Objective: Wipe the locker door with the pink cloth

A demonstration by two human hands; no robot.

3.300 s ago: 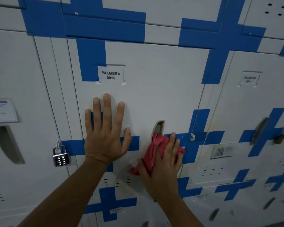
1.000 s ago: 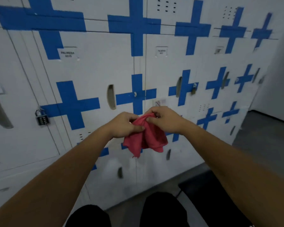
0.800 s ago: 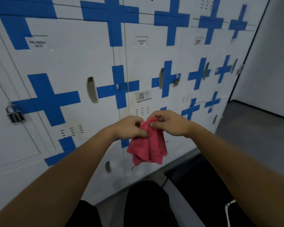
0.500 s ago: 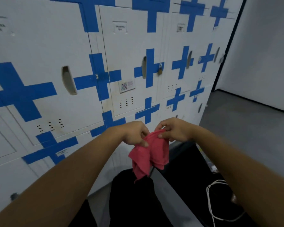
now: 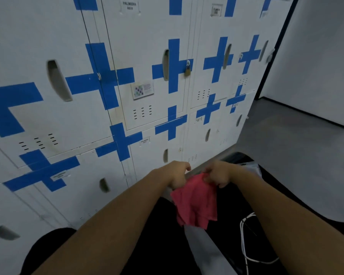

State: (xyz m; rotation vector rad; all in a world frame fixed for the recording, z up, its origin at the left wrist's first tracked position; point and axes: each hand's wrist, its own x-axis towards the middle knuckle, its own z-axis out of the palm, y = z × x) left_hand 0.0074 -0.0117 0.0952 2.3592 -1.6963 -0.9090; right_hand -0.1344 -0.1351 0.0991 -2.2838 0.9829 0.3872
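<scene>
Pink cloth [image 5: 195, 201] is hanging between our two hands, well clear of the lockers [image 5: 147, 108] and low in front of our dark trousers [image 5: 157, 245]. We are pinching its upper edge with the left hand [image 5: 178, 174] and gripping the opposite corner with the right hand [image 5: 218, 174], fingers closed on the fabric in both cases, so the rest is drooping in loose folds. We judge that no wiping is going on at this instant; we seem to be refolding or spreading the cloth to find a fresh face (it is not touching any door). The next move is calling for bunching it into one palm, then pressing it flat against a white door, working around the blue tape crosses [image 5: 173, 64] and the recessed handle slots [image 5: 58, 80]. As for containers, every locker we are seeing is shut, one with a small padlock [image 5: 187, 69] hanging on it, so we cannot tell what any holds. White cable [image 5: 246, 245] is lying on the floor by our right side.
</scene>
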